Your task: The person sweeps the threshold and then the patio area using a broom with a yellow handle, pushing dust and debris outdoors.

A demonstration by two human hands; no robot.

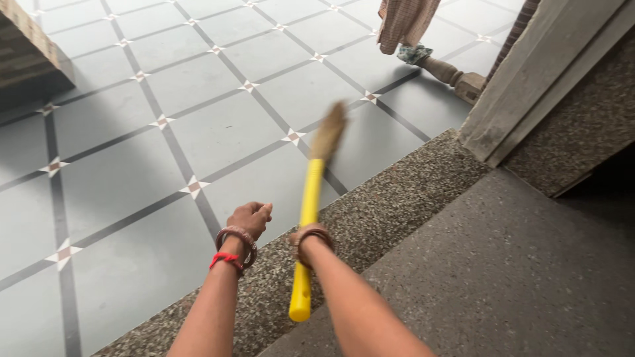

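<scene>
**Two hands, one broom over the tiled floor**

The right hand (305,239) is mostly hidden behind its own wrist and the yellow broom handle (306,231); it is closed around that handle partway along, the butt end sticking out below the forearm. The left hand (250,218) holds nothing, its fingers curled into a loose fist beside the handle but apart from it. The broom's straw head (329,132) is blurred, so whether it touches the grey tiled floor (218,125) cannot be made out. The left wrist carries bangles (238,238) and one red thread (227,259); the right wrist shows one bangle. At top right, one turned wooden furniture leg (450,74) and a hanging checked cloth (405,21) are cut off by the frame. A speckled stone step (397,205) runs diagonally under the arms.
</scene>
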